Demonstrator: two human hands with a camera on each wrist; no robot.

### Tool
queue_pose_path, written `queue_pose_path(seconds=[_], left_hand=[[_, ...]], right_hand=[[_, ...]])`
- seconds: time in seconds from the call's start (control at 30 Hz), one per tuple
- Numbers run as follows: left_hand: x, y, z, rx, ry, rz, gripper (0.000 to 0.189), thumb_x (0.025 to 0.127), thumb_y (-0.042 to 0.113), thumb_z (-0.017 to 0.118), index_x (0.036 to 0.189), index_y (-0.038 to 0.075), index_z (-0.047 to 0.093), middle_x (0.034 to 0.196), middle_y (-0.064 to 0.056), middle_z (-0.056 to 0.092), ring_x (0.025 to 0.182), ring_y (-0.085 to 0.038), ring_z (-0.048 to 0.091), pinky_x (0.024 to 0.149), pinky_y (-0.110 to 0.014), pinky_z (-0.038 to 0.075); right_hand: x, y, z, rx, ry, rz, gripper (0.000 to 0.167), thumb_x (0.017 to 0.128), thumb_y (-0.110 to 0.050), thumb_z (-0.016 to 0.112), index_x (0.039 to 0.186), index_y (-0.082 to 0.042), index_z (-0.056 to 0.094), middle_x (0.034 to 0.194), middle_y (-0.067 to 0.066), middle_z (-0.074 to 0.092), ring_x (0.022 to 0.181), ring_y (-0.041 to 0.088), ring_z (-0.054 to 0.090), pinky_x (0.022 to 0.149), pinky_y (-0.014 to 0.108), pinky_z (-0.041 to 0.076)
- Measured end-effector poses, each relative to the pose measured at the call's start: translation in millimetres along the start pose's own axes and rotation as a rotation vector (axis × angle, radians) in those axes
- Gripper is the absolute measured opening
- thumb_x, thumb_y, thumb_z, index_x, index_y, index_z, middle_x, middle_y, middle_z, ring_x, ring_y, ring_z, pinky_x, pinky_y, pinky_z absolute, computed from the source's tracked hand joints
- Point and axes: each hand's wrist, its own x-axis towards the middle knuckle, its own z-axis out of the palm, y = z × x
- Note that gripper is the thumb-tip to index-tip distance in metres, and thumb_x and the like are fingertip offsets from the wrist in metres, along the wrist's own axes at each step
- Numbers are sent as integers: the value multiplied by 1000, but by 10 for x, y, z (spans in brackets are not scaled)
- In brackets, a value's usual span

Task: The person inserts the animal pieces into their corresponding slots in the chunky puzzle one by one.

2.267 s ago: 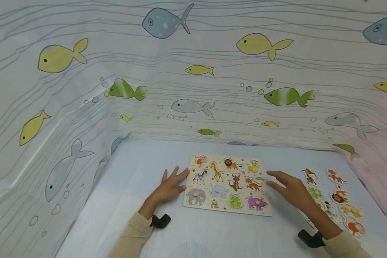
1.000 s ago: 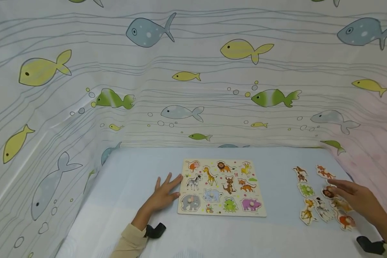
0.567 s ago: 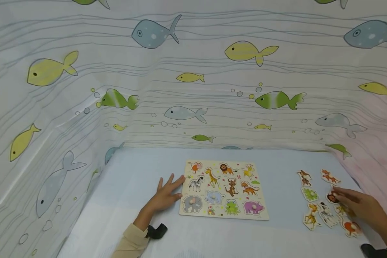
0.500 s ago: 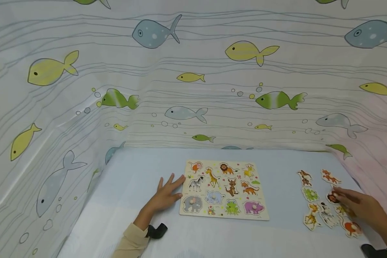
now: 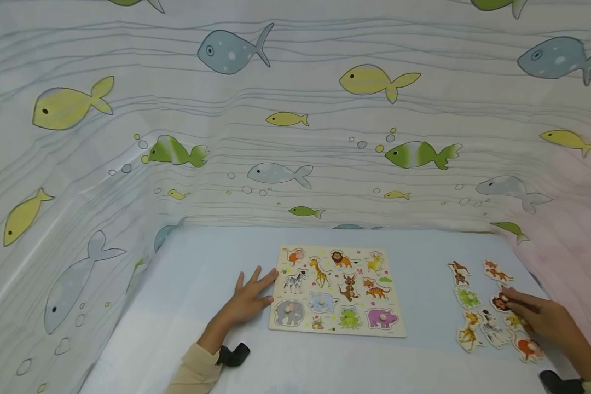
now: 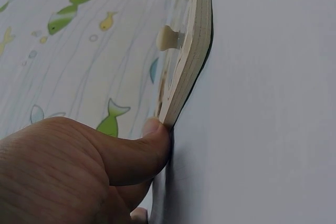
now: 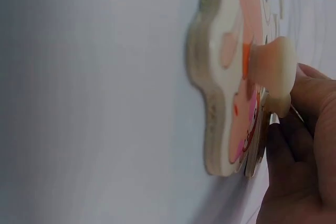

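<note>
Lowest in the head view, two beige sleeves enter from the bottom edge. The right hand [image 5: 546, 320] lies at the lower right of the frame among the loose animal pieces [image 5: 492, 306] scattered on the pale blue table [image 5: 202, 284]. Its fingertips [image 5: 507, 299] reach to the lion-head piece [image 5: 499, 302], which lies near the middle of that cluster, just right of the green frog piece [image 5: 467, 297]. Whether this grip has closed on the piece's knob cannot be told: the head view is too small, and the right wrist view shows only fingers beside the pale knob [image 7: 273, 74] of a nearer orange piece [image 7: 231, 77], apparently touching it.

The left hand [image 5: 248, 298] lies flat at lower centre, fingers straight and spread, holding nothing; its thumb tip [image 6: 155, 129] presses the left edge of the wooden puzzle board [image 5: 337, 290], steadying it.

The step in hand looks like picking a loose piece for the board. Elephant, hippo and a pale blue animal already sit in its bottom row with knobs showing. The next move would call for a firm pinch on the lion piece's knob, a lift clear of its neighbours, and a carry leftward to the lion outline [image 5: 341, 258] in the board's top row.

Farthest back, a curtain printed with fish [image 5: 295, 109] walls in the table on three sides.
</note>
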Motion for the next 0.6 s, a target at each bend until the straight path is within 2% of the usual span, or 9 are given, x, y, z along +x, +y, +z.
queue_pose_path(seconds=[0.1,0.2,0.23,0.33,0.43,0.47,0.5,0.57,0.6], left_hand=[[-11,-7,5,-4,6,10,65,95,14,66,154,15,39,161,-4,35,155,-37,11,121,-61,-16],[-12,-11,-12,-6,0,22,65,95,16,66,154,15,39,162,-4,34,155,-37,11,121,-61,-16],[-11,-9,-16,-4,-4,20,65,95,17,66,155,16,38,162,-3,34,156,-36,10,121,-60,-16],[-5,-9,-20,-5,-7,17,66,95,18,66,155,16,38,162,-3,33,156,-36,10,121,-60,-16],[-4,-18,-16,-5,-9,1,67,95,19,66,155,17,37,162,-1,32,156,-34,9,122,-59,-17],[-5,-20,-12,-6,-5,1,66,95,18,67,155,16,38,162,-2,33,156,-34,10,122,-60,-16],[-6,-18,-12,-4,-7,-6,67,95,19,66,155,17,37,162,-1,32,156,-33,9,122,-58,-17],[-8,-21,-7,-1,-4,-4,66,95,19,66,155,17,37,162,-1,33,156,-34,10,122,-59,-16],[-10,-22,-6,2,-2,-2,66,95,19,66,155,17,38,162,-2,33,156,-34,10,122,-59,-16]], right_hand=[[10,3,23,-33,58,-34,49,98,-37,63,133,-3,62,131,33,57,87,9,66,61,33,49],[17,-7,59,-44,104,-57,46,98,-32,65,132,-1,63,129,33,58,104,47,65,68,52,53],[19,-12,63,-44,108,-57,46,98,-32,64,132,-1,63,129,33,58,108,53,61,72,56,52],[22,-17,59,-41,120,-85,43,98,-31,65,131,-3,65,128,30,60,100,15,72,71,55,53],[18,-9,68,-22,141,-139,39,97,-28,67,128,-5,67,137,-12,58,89,-28,48,65,36,57],[14,-5,76,-15,153,-165,38,96,-26,68,127,-5,68,134,-27,52,87,-34,36,61,28,56],[6,-5,86,-5,155,-176,37,96,-25,67,127,-4,68,129,-39,43,81,-34,37,55,25,54],[-5,-14,103,-4,151,-190,35,97,-20,66,127,-3,68,130,-38,41,71,-29,41,46,19,45],[-6,-18,107,-7,144,-187,35,97,-19,66,128,-2,67,136,-28,47,69,-29,41,45,19,41]])
